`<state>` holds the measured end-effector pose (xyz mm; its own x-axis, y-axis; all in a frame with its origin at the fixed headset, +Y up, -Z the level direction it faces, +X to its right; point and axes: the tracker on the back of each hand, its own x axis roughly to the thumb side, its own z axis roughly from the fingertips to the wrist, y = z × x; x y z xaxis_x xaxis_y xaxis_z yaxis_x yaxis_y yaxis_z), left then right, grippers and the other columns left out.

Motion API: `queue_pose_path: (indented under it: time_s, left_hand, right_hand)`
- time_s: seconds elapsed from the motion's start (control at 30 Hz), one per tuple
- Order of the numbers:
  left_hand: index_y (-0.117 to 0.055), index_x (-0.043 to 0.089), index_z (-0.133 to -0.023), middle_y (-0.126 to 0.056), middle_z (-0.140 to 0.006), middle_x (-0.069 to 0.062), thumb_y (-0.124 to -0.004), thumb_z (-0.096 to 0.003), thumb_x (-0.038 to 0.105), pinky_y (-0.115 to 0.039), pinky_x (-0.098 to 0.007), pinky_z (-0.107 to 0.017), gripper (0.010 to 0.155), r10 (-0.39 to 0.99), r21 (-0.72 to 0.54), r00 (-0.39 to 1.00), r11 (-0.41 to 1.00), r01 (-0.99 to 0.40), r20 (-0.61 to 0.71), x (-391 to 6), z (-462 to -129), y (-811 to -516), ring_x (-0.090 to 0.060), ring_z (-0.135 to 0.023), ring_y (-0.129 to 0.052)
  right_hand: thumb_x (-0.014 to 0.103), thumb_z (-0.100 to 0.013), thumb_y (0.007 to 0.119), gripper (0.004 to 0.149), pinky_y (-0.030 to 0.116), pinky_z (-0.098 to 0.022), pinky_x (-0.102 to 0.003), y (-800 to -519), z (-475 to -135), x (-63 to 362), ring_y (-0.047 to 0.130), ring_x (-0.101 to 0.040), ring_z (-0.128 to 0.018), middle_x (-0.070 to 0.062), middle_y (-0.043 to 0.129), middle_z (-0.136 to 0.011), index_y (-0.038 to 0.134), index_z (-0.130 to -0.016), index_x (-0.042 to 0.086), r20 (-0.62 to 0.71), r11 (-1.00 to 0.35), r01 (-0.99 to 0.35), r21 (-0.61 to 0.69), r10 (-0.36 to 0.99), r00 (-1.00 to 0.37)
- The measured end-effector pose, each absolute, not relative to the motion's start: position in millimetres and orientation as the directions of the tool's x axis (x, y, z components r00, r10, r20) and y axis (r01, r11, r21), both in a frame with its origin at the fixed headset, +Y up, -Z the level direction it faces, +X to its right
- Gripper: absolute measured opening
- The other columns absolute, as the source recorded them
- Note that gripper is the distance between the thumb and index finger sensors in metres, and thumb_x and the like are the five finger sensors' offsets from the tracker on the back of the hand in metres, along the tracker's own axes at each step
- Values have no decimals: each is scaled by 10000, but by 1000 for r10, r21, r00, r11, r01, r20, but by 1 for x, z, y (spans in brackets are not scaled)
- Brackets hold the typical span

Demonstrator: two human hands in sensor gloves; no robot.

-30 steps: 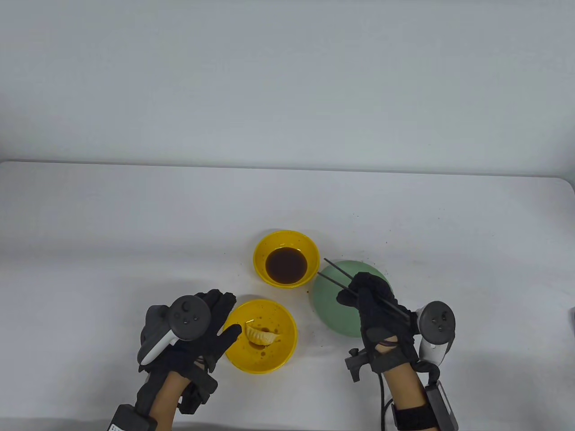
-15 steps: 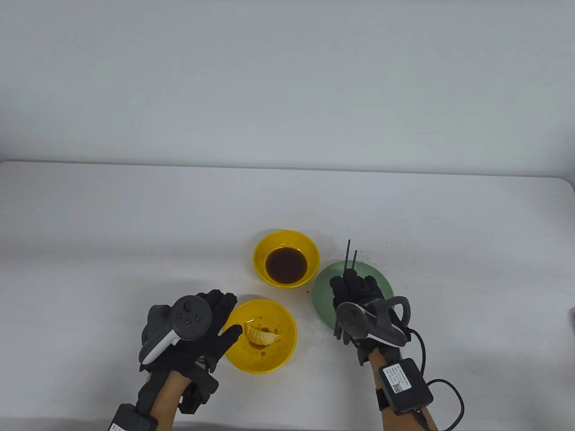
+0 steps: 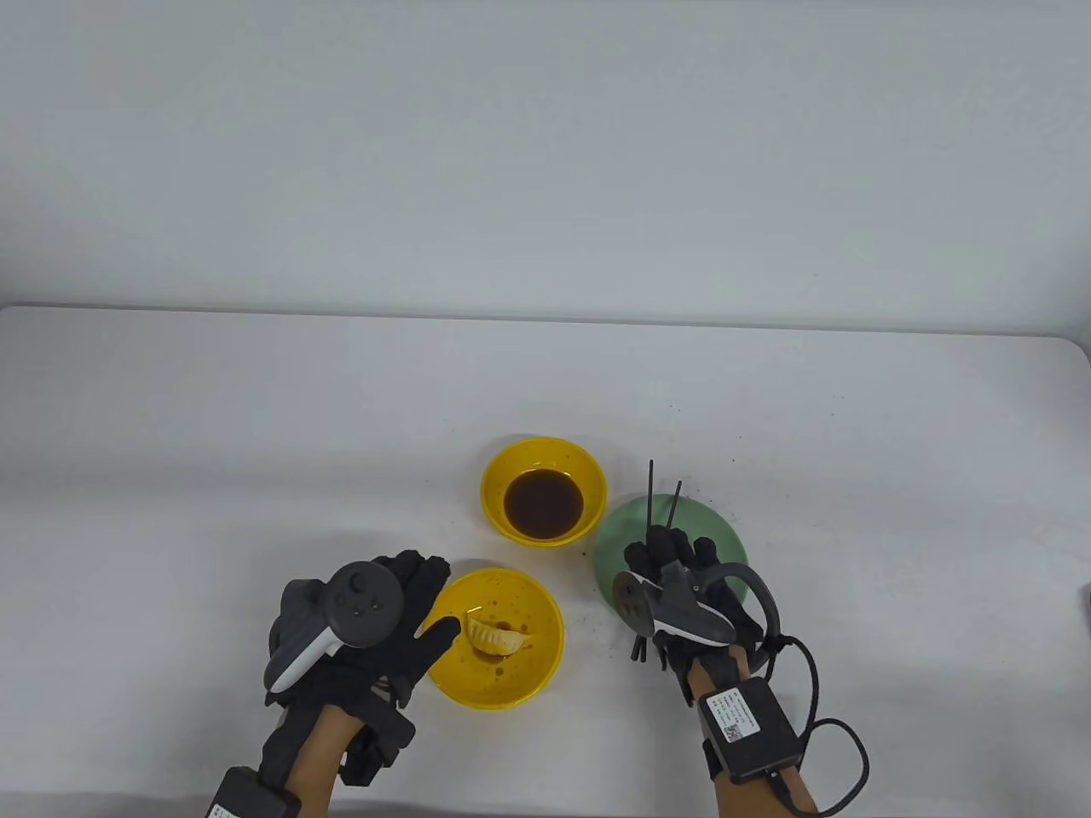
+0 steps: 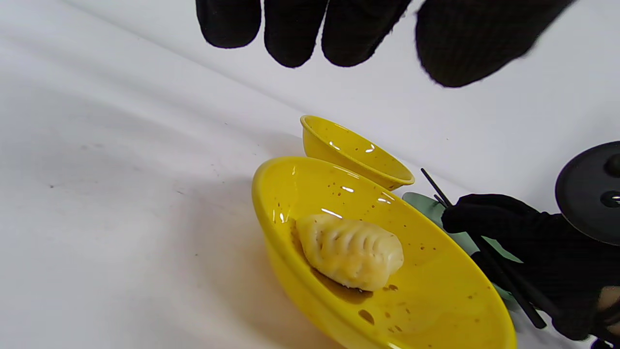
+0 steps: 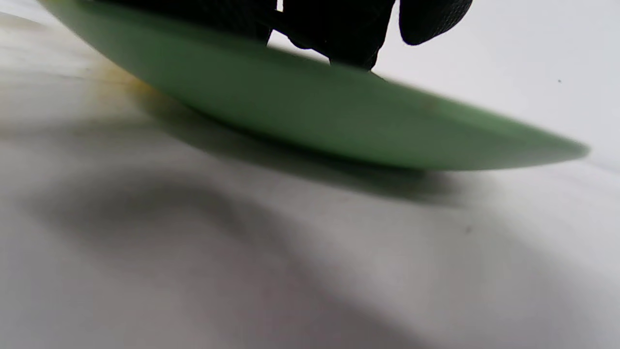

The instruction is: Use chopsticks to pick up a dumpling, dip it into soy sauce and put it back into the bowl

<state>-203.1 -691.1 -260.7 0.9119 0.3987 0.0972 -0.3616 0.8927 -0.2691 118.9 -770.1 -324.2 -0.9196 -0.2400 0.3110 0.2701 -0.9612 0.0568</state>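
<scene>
A bare recording setup: plain white table (image 3: 256,409) against a blank grey wall (image 3: 545,145), with no furnishings.

The left hand (image 3: 366,626) lies palm down near the counter's front edge, its fingers (image 4: 295,29) straight and loosely spread, thumb held out to the side, holding nothing. A tracker (image 3: 345,613) sits on its back and the bare forearm runs toward the front edge. The right hand (image 3: 682,588) is further right, its fingers curled in a grip round a pair of chopsticks (image 3: 660,503), whose tips point toward the counter's far edge. A tracker (image 3: 678,605) rides its back; a black box (image 3: 750,720) is strapped at the wrist.
</scene>
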Motion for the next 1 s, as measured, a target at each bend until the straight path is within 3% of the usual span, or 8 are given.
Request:
queue_pose_path:
  time_s: [0.1, 0.27, 0.5, 0.7, 0.93, 1.0]
  left_hand:
    - [-451, 375, -1141, -439, -1227, 22, -698, -468, 619, -289, -661, -811, 757, 399, -268, 911, 893, -362, 100, -203, -261, -691, -375, -1171, -418]
    - [-452, 373, -1142, -436, -1228, 21, -699, -467, 618, -291, -662, -810, 759, 397, -267, 912, 894, -359, 103, -203, -261, -691, -377, -1170, -421]
    - [-454, 371, -1141, -441, -1226, 18, -699, -468, 618, -296, -662, -810, 758, 397, -269, 912, 894, -359, 105, -202, -261, -692, -376, -1170, -424]
    - [-452, 373, -1142, -439, -1227, 19, -698, -468, 619, -295, -662, -810, 758, 399, -268, 911, 893, -361, 104, -202, -261, -691, -376, -1171, -420]
    - [-452, 372, -1142, -437, -1227, 20, -698, -469, 618, -295, -662, -810, 758, 401, -266, 910, 893, -363, 105, -203, -261, -691, -377, -1170, -420]
    - [-449, 371, -1143, -432, -1229, 22, -697, -470, 618, -291, -662, -811, 759, 407, -265, 907, 891, -369, 107, -203, -261, -691, -374, -1172, -416]
  right_hand:
    - [383, -504, 729, 680, 471, -704, -574, -770, -325, 121, 482, -337, -1031, -142, 339, -1119, 371, -1063, 237, 312, -968, 242, 64, -211, -926]
    - [384, -504, 729, 719, 462, -702, -591, -770, -325, 122, 467, -328, -1035, -103, 329, -1139, 313, -1071, 234, 309, -967, 240, 89, -202, -929]
    - [204, -501, 759, 715, 443, -709, -592, -773, -325, 121, 427, -324, -1041, -118, 252, -1130, 318, -1063, 240, 339, -960, 233, 154, -170, -925]
    - [155, -487, 782, 709, 475, -708, -593, -768, -325, 128, 467, -314, -1040, -102, 276, -1133, 381, -1059, 279, 323, -973, 194, 127, -144, -935]
    - [159, -485, 776, 656, 513, -696, -588, -746, -324, 152, 528, -326, -1025, -124, 360, -1129, 463, -1055, 244, 279, -997, -59, 56, 73, -958]
    - [186, -488, 767, 603, 542, -681, -587, -736, -322, 165, 587, -338, -1002, -147, 436, -1116, 532, -1042, 222, 281, -968, -251, -5, 240, -929]
